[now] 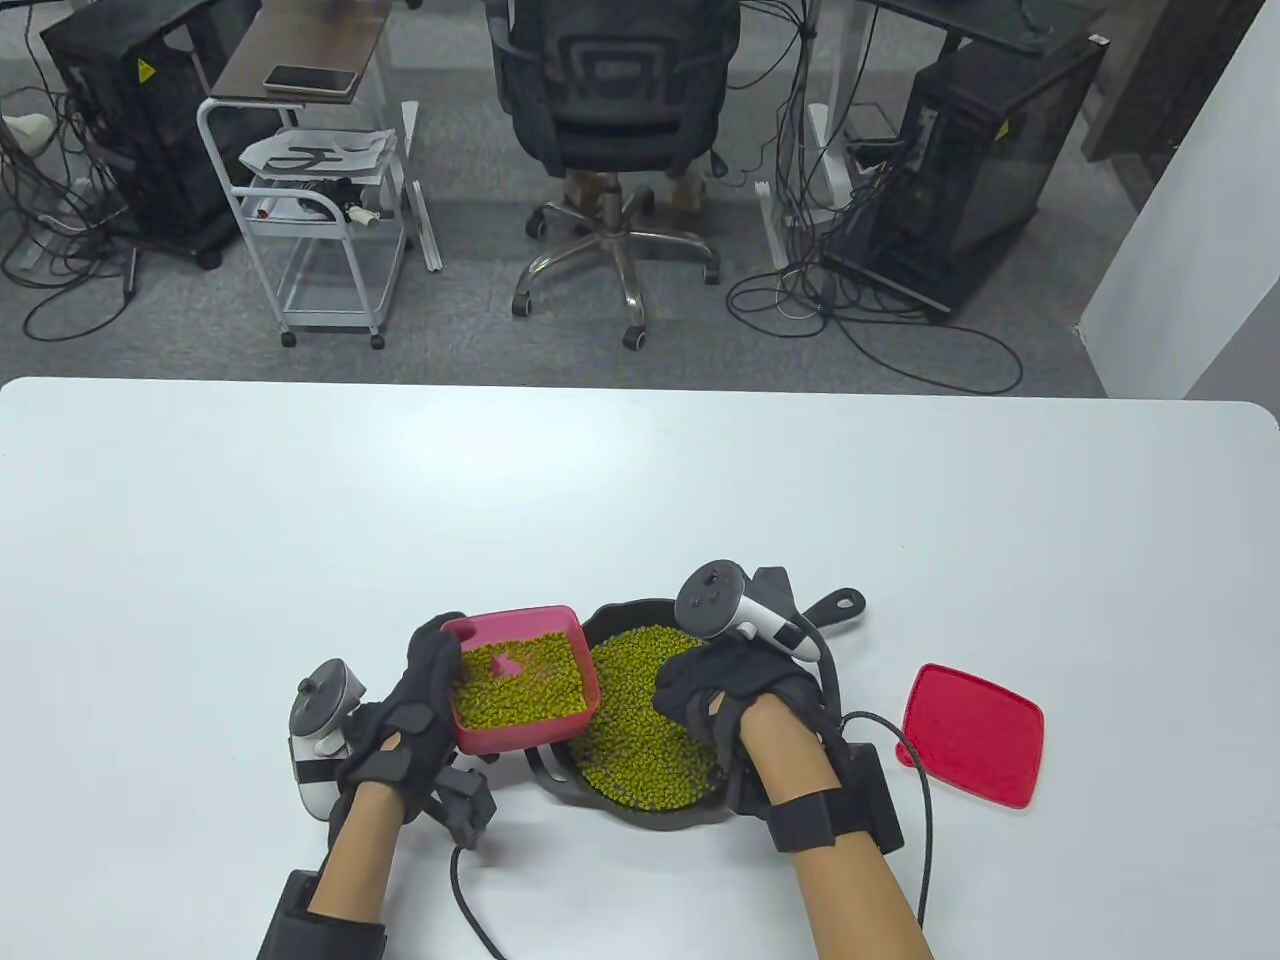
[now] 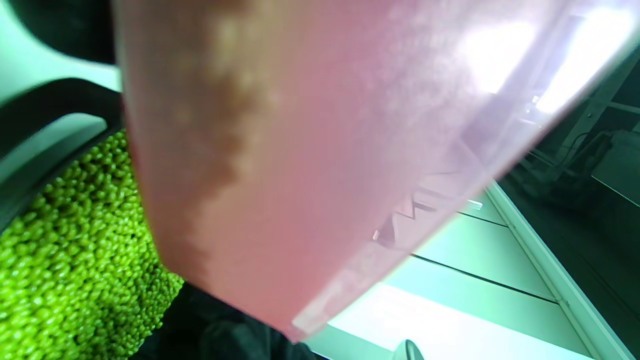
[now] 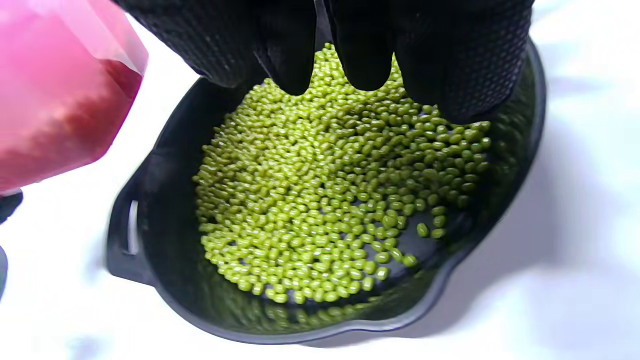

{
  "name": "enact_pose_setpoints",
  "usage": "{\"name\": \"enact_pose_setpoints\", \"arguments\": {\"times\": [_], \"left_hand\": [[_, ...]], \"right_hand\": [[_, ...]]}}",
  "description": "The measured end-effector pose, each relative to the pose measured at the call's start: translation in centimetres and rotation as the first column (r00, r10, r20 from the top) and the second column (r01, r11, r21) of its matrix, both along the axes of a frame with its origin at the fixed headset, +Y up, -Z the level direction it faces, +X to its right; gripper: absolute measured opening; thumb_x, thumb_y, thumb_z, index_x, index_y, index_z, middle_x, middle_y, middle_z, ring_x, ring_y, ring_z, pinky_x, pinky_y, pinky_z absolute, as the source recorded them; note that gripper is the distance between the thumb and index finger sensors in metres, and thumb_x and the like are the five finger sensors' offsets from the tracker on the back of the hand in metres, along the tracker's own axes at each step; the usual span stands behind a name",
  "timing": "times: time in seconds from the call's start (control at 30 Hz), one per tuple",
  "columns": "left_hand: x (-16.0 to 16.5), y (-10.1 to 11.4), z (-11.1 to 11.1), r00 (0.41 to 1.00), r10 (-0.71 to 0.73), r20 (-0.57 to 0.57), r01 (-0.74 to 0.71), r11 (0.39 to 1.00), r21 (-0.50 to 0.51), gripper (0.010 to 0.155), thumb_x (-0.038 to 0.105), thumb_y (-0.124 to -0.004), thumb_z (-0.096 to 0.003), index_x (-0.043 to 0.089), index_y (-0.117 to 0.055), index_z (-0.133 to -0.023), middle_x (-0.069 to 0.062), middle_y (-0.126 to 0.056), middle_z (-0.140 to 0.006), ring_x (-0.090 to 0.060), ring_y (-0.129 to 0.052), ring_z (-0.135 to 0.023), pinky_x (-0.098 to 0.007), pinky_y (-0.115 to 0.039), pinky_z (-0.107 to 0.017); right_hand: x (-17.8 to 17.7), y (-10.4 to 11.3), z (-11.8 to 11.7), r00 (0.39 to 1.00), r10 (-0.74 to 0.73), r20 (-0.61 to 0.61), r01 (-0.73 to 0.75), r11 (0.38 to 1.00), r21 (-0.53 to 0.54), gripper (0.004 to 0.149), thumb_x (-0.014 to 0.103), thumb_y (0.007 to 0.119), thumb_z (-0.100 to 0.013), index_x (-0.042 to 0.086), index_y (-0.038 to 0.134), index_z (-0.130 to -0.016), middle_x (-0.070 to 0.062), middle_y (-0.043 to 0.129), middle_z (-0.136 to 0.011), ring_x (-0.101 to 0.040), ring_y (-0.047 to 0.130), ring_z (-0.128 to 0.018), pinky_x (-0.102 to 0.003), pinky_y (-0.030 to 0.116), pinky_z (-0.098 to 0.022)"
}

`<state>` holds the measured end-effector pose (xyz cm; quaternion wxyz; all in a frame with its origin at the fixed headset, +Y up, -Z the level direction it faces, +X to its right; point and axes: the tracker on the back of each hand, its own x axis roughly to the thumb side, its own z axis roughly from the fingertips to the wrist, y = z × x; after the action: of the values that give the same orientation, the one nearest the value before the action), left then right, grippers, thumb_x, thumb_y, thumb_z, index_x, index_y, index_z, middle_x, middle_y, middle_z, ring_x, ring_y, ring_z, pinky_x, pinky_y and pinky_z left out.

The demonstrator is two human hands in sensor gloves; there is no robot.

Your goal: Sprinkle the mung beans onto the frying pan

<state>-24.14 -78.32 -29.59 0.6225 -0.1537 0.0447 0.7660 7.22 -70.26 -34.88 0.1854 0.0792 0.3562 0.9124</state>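
My left hand [image 1: 405,725] grips the pink container [image 1: 520,675] by its near-left wall, fingers wrapped over the rim, and holds it lifted just over the left edge of the frying pan [image 1: 625,812]. The container is tilted a little and holds a heap of mung beans [image 1: 515,685]. In the left wrist view its translucent pink underside [image 2: 310,150] fills most of the frame, with beans in the pan [image 2: 75,260] showing at the lower left.

My right hand [image 1: 735,700] hangs over the right part of the pan, palm down, fingers [image 3: 362,55] bunched close together and pointing down at the beans. I cannot tell whether they pinch any beans.

The black pan sits on the white table [image 1: 640,480] near the front edge, its long handle [image 1: 835,608] pointing away to the right. Green beans cover much of its floor [image 3: 330,200], thinner toward one side where bare metal shows.

The red lid [image 1: 970,733] lies flat on the table to the right of the pan, apart from it.
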Motion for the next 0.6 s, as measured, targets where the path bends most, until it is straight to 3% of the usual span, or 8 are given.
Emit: {"name": "enact_pose_setpoints", "arguments": {"times": [0.2, 0.4, 0.5, 0.6], "left_hand": [[0.3, 0.0, 0.0, 1.000, -0.008, 0.001, 0.008, 1.000, 0.017, 0.073, 0.071, -0.053, -0.0499, 0.035, -0.031, -0.108, -0.022, -0.049, -0.105, -0.040, -0.088, -0.060, -0.042, -0.088, -0.030], [0.9, 0.4, 0.1, 0.999, -0.033, 0.008, 0.033, 0.999, 0.041, 0.072, 0.071, -0.053, -0.0498, 0.035, -0.030, -0.108, -0.021, -0.049, -0.105, -0.039, -0.088, -0.060, -0.042, -0.088, -0.030], [1.3, 0.5, 0.3, 0.999, -0.035, 0.016, 0.034, 0.998, 0.051, 0.072, 0.071, -0.053, -0.0497, 0.035, -0.030, -0.108, -0.022, -0.049, -0.105, -0.040, -0.087, -0.060, -0.043, -0.088, -0.030], [1.5, 0.8, 0.6, 0.999, -0.037, 0.019, 0.036, 0.997, 0.065, 0.072, 0.071, -0.053, -0.0496, 0.035, -0.031, -0.108, -0.021, -0.049, -0.105, -0.040, -0.088, -0.060, -0.043, -0.088, -0.030]], "right_hand": [[-0.3, 3.3, 0.2, 0.983, -0.185, 0.009, 0.183, 0.978, 0.101, 0.053, 0.041, 0.073, -0.059, 0.016, 0.068, -0.105, -0.027, 0.062, -0.111, -0.058, 0.068, -0.090, -0.059, 0.075, -0.057], [-4.0, 7.6, 1.9, 0.911, -0.392, -0.124, 0.411, 0.871, 0.270, 0.052, 0.037, 0.079, -0.058, 0.016, 0.070, -0.104, -0.025, 0.065, -0.110, -0.056, 0.071, -0.088, -0.056, 0.077, -0.057], [-6.6, 8.2, 2.7, 0.907, -0.370, -0.199, 0.415, 0.863, 0.288, 0.051, 0.035, 0.082, -0.056, 0.017, 0.071, -0.102, -0.024, 0.066, -0.110, -0.055, 0.072, -0.088, -0.055, 0.078, -0.057], [-10.1, 7.4, 3.1, 0.940, -0.220, -0.262, 0.294, 0.911, 0.289, 0.051, 0.034, 0.084, -0.055, 0.017, 0.072, -0.102, -0.023, 0.066, -0.110, -0.054, 0.072, -0.088, -0.054, 0.078, -0.058]]}}
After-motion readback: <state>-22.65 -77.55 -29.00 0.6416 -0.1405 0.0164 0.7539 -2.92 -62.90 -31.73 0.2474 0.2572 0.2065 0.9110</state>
